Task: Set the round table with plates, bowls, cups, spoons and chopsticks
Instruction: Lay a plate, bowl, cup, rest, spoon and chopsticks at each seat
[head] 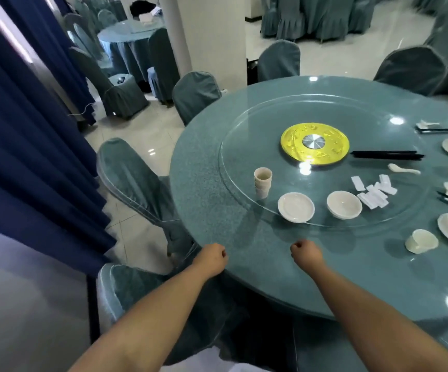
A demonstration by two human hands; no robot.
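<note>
- Head view: both fists are curled tight and hold nothing, left hand (212,257) at the round table (204,183) edge, right hand (304,253) over it.
- On the glass turntable (244,146): one stack of cups (262,182), one plate (295,207), one bowl (344,204), one spoon (403,169), black chopsticks (386,154).
- Plate and bowl sit just beyond the right fist; cups beyond, between the two hands.
</note>
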